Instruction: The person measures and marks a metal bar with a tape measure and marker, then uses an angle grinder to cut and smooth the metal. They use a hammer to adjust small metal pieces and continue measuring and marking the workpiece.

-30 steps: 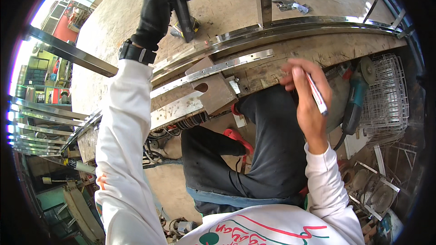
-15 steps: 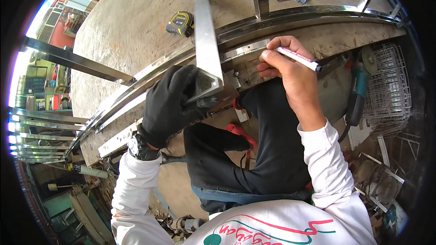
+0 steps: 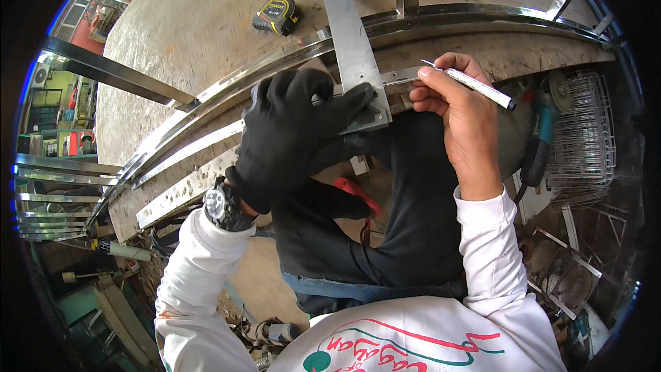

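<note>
In the head view, a flat, smooth grey metal square (image 3: 352, 41) is pressed near its lower end by an extended digit of the black-gloved left hand (image 3: 286, 134); whether it is gripped underneath cannot be told. A slim white marker (image 3: 478, 88) is gripped by the curled fingers of the bare right hand (image 3: 465, 117). Polished metal rails (image 3: 475, 17) are crossed by the square at the edge of a scuffed workbench (image 3: 200, 45); an angle grinder (image 3: 542, 131) is seen at right. The square's long axis is directed away from the person, tilted slightly left.

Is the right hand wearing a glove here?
No, the right hand is bare, its skin visible as it holds a white marker.
</note>
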The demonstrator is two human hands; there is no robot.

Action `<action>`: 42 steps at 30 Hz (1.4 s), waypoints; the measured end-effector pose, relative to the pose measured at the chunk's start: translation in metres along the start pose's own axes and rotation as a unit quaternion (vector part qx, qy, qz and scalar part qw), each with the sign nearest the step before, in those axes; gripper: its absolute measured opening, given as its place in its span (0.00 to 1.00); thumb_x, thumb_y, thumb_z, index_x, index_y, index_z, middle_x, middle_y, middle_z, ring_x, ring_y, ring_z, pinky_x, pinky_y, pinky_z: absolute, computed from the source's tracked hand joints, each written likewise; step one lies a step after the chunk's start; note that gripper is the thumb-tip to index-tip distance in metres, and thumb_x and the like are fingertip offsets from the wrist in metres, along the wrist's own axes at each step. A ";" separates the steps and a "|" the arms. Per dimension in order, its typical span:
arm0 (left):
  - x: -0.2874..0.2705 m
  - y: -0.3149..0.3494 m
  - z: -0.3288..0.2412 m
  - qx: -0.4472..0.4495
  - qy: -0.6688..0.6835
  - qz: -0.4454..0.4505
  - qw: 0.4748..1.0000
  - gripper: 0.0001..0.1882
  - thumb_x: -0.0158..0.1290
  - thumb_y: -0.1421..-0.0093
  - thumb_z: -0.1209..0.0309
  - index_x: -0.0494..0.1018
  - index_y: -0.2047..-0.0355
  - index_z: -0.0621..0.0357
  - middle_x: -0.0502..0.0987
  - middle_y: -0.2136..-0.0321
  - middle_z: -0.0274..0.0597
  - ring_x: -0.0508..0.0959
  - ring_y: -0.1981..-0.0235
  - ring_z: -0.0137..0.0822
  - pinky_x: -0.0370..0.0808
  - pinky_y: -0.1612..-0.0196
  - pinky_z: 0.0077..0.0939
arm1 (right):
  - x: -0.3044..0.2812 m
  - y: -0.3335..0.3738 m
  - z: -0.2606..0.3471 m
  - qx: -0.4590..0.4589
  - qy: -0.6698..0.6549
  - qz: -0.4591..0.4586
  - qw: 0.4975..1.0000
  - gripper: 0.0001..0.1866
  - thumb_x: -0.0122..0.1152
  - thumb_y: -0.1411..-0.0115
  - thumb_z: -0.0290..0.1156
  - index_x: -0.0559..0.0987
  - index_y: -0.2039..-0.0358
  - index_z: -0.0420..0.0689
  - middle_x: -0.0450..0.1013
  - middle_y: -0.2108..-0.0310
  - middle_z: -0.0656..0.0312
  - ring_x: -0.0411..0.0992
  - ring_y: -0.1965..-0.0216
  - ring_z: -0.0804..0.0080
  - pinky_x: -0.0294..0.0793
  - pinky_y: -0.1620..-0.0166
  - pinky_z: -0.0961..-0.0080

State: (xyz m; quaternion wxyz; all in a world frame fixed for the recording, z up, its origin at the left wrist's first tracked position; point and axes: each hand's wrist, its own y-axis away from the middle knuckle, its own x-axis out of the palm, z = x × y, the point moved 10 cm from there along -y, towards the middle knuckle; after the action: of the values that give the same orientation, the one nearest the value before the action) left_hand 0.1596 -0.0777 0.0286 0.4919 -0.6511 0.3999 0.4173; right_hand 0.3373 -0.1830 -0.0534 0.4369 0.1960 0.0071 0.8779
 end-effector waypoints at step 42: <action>0.010 -0.012 0.016 -0.030 0.280 0.041 0.959 0.32 0.76 0.53 0.71 0.83 0.45 0.56 0.78 0.58 0.41 0.79 0.58 0.37 0.76 0.54 0.30 | 0.033 0.034 -0.036 0.079 -0.113 0.060 0.989 0.15 0.69 0.32 0.33 0.80 0.51 0.37 0.82 0.58 0.55 0.83 0.60 0.68 0.83 0.55 0.73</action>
State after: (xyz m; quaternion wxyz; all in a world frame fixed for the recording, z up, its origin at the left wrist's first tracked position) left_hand 0.1718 -0.0603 0.0205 0.3231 -0.7397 0.5350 0.2496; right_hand 0.2810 -0.1729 -0.0693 0.3643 0.3281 0.0146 0.8715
